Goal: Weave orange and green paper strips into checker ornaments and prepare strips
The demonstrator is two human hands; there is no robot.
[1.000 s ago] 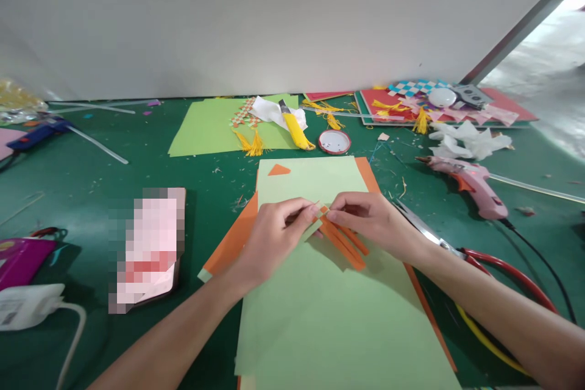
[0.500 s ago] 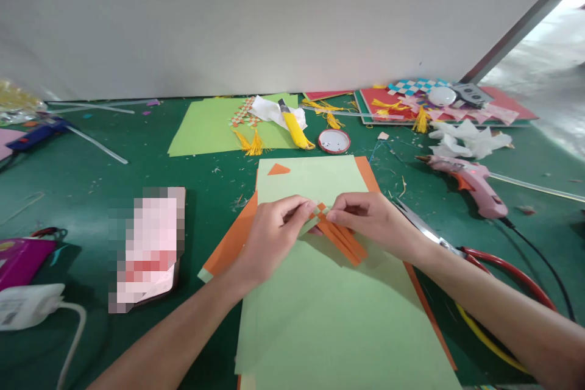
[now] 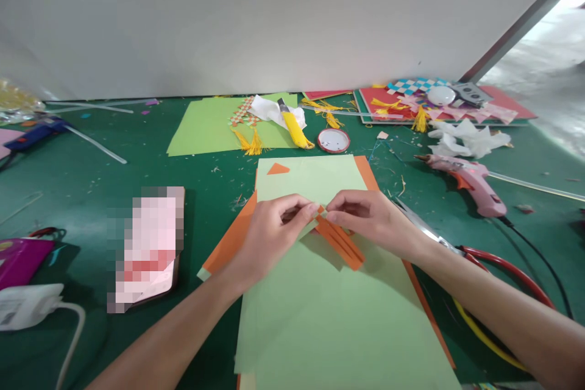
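Note:
Between both hands is a small weave of orange and light green paper strips (image 3: 340, 241), its orange ends hanging down to the right. My left hand (image 3: 280, 234) pinches the left edge of the weave between thumb and fingers. At its right edge my right hand (image 3: 361, 216) pinches it too, fingers curled. The woven part is mostly covered by the fingertips. Below the hands lie light green paper sheets (image 3: 338, 323) over orange paper (image 3: 231, 234). A small orange paper scrap (image 3: 278, 169) rests near the top of the green sheet.
On the right are a pink glue gun (image 3: 470, 183) and red-handled scissors (image 3: 507, 268). A yellow utility knife (image 3: 296, 128), a round lid (image 3: 333, 141) and yellow tassels (image 3: 252, 143) lie behind. A phone (image 3: 150, 250) and white charger (image 3: 31, 306) are on the left.
Both hands keep their pinch on the strips. The loose orange ends have shifted slightly down and left; otherwise little differs.

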